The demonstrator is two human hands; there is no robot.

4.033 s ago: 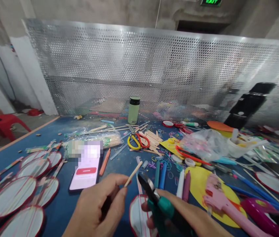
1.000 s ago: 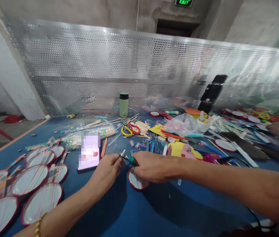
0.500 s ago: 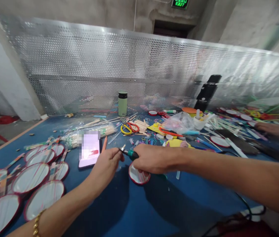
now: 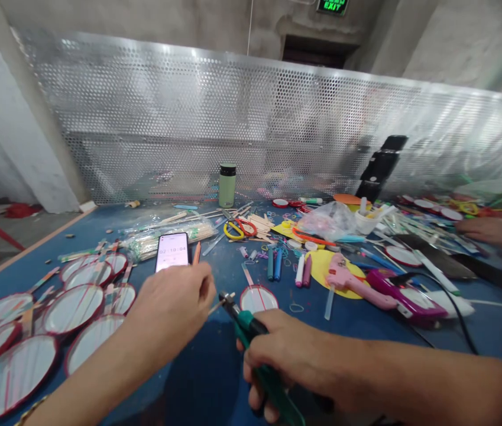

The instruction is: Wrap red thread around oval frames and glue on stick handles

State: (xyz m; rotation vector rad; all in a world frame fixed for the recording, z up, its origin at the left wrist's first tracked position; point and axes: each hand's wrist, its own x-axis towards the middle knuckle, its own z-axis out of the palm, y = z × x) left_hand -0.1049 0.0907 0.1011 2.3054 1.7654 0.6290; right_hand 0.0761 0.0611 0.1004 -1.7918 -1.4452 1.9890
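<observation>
My left hand [image 4: 173, 310] is closed in a pinch on a thin wooden stick [image 4: 217, 303] whose tip sits between the jaws of green-handled cutting pliers [image 4: 257, 349]. My right hand [image 4: 292, 361] grips the pliers' handles low in the middle of the view. Just beyond the jaws lies a small red-rimmed white disc [image 4: 258, 298] on the blue table [image 4: 215, 378]. A lit phone [image 4: 172, 251] lies past my left hand.
Several red-rimmed discs with stick handles [image 4: 55, 319] cover the left. Pink and magenta glue guns [image 4: 366, 287] with a black cable lie right. Scissors [image 4: 238, 228], sticks, a green bottle [image 4: 226, 185] and a perforated metal screen stand behind. Another person's hand [image 4: 494, 231] rests far right.
Both hands have drawn back toward me with the stick and pliers, off the small disc, which now lies uncovered. The glue guns have come into view at the right.
</observation>
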